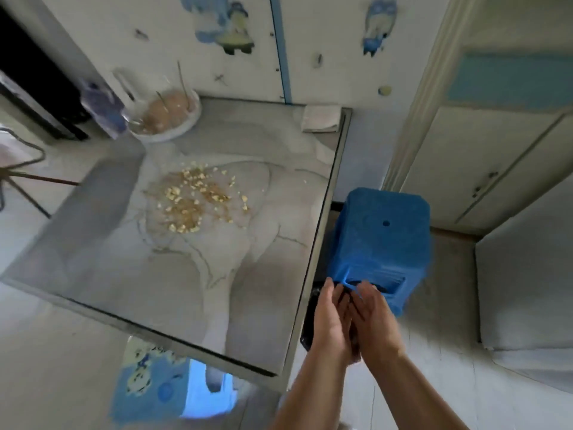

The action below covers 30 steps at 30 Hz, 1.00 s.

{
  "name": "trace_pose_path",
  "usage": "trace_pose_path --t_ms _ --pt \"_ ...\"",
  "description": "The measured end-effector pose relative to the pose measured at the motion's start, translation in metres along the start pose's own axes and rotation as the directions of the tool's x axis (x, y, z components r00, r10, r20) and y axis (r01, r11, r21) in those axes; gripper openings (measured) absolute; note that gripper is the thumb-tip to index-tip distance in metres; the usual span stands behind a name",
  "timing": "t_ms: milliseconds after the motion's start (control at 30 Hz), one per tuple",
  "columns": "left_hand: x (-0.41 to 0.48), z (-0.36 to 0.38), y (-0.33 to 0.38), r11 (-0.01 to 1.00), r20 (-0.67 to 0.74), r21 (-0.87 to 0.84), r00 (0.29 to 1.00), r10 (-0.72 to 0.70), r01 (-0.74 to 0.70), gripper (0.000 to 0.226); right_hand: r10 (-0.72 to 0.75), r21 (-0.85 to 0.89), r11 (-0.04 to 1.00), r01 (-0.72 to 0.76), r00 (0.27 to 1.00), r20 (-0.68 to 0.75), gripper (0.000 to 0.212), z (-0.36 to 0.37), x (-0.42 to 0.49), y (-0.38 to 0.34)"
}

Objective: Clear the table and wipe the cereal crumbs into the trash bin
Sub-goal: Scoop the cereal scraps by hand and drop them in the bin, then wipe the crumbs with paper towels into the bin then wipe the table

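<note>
Yellow crumbs (192, 201) mid table (124, 274): light, loose, scatter easy. Soft cloth (321, 117), far right corner: pinch edge. L hand (330, 318), R hand (373, 321) fingers straight, look empty.

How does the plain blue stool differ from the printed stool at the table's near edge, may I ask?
The plain stool is deep blue with a hole in its top; the printed stool is paler, with cartoon figures. The plain stool shows whole, left hand and right hand at its lower rim; the printed stool is partly hidden under the table. Both are blue.
</note>
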<state>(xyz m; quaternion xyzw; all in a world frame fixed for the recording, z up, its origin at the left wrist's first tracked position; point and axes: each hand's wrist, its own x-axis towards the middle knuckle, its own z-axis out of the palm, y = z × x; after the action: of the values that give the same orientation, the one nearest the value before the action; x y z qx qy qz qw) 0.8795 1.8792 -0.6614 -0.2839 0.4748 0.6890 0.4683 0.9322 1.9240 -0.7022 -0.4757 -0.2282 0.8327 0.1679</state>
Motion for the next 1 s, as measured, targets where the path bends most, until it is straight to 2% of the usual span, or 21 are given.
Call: trace_pose_path --t_ms 133,267,367,467,733,833,1000 --pt "-0.084 0.016 0.067 0.982 0.059 0.077 0.984 0.169 -0.173 0.037 -0.088 -0.070 0.993 0.095 0.992 0.092 0.019 0.078 -0.075 -0.043" --pt "-0.139 0.007 0.129 0.919 0.097 0.130 0.927 0.362 -0.372 0.023 -0.231 -0.216 0.937 0.274 0.951 0.205 0.033 0.141 -0.121 -0.066" --pt "-0.170 -0.013 0.174 0.861 0.140 0.163 0.875 0.463 -0.482 0.038 -0.254 -0.286 0.897 0.338 0.922 0.293 0.032 0.189 -0.153 -0.075" --pt "-0.186 -0.032 0.216 0.809 0.168 0.207 0.835 0.524 -0.549 0.041 -0.267 -0.324 0.863 0.387 0.895 0.358 0.033 0.229 -0.173 -0.070" --pt "-0.175 -0.092 0.316 0.731 0.202 0.331 0.801 0.563 -0.597 0.044 -0.334 -0.411 0.785 0.462 0.876 0.347 0.036 0.321 -0.174 -0.028" --pt "-0.160 -0.101 0.346 0.703 0.208 0.377 0.795 0.570 -0.603 0.044 -0.349 -0.460 0.746 0.482 0.871 0.345 0.032 0.344 -0.158 -0.016" --pt "-0.126 -0.101 0.379 0.631 0.285 0.459 0.777 0.562 -0.625 0.040 -0.343 -0.553 0.688 0.470 0.882 0.322 0.037 0.368 -0.117 -0.013"
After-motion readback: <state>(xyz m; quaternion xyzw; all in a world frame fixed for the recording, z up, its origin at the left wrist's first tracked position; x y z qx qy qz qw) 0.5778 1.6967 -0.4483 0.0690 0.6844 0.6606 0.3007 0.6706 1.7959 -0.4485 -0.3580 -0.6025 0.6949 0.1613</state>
